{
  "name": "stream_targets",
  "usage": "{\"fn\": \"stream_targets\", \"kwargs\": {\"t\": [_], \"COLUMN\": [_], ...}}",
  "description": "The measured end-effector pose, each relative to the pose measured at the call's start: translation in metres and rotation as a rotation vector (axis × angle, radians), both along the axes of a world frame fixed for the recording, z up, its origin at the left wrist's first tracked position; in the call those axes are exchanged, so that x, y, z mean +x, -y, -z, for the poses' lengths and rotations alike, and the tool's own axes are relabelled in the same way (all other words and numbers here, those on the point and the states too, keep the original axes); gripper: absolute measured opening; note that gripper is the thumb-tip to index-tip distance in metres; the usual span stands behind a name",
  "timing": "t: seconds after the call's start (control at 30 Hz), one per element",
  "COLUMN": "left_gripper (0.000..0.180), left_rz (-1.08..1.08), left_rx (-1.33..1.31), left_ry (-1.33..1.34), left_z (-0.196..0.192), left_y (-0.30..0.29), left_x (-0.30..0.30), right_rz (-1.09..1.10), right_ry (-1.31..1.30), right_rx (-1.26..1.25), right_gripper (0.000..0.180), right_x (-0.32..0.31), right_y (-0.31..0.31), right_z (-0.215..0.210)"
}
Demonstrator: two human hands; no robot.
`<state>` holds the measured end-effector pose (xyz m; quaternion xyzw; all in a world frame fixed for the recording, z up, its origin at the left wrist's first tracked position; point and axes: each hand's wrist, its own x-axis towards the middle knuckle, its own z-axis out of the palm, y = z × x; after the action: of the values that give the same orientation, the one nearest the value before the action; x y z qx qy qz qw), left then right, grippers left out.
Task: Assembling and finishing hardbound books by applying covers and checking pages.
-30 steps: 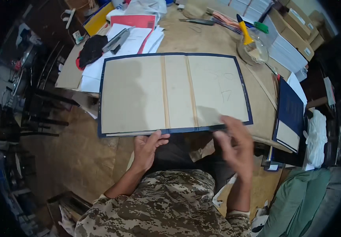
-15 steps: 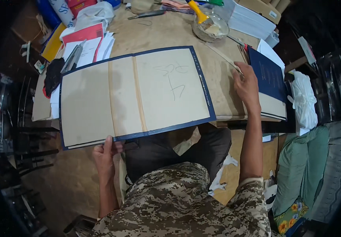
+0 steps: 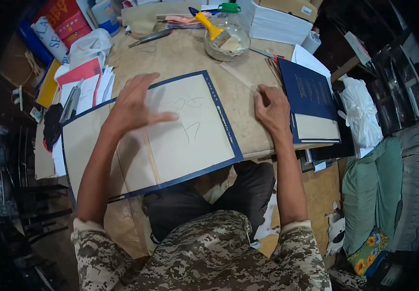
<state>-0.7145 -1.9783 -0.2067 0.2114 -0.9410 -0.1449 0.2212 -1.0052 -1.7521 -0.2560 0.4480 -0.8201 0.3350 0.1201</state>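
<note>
An opened-out hardcover book case (image 3: 195, 150), its beige inside facing up, lies across the table's front edge and overhangs it. Dark blue cloth is folded over its edges, and pencil marks show on the right panel. Over its middle hovers my left hand (image 3: 131, 107), open, with thumb and fingers spread and nothing in them. My right hand (image 3: 273, 109) is at the table right of the case, fingers curled with the thumb close to them. From its fingertips a thin pale strip (image 3: 238, 75) reaches up and left, blurred; its kind cannot be told.
At the back stands a bowl of whitish paste (image 3: 226, 48) with a yellow-handled brush (image 3: 212, 26) across it. Blue covers (image 3: 309, 89) are stacked at right. A utility knife (image 3: 151, 38) lies farther back. Papers (image 3: 85, 87) and a white plastic bag (image 3: 90, 48) crowd the left.
My left hand has let go of the case's lower edge and risen over its middle. The case now sits lower on its left side. My right hand keeps the strip, lower and closer in.
</note>
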Motion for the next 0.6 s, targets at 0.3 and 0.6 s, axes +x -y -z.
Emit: {"fn": "stream_targets", "kwargs": {"t": [0.3,0.6], "left_gripper": [0.105,0.053], "left_rz": [-0.250,-0.083], "left_rx": [0.256,0.499], "left_ry": [0.535,0.495], "left_z": [-0.010,-0.036], "left_y": [0.021,0.044], "left_x": [-0.064,-0.058], "right_rz": [0.200,0.269], "right_ry": [-0.113,0.152], "right_rx": [-0.031,0.423], "right_gripper": [0.038,0.047], "right_x": [-0.038,-0.124], "right_y": [0.007,0.063], "right_z": [0.031,-0.038]}}
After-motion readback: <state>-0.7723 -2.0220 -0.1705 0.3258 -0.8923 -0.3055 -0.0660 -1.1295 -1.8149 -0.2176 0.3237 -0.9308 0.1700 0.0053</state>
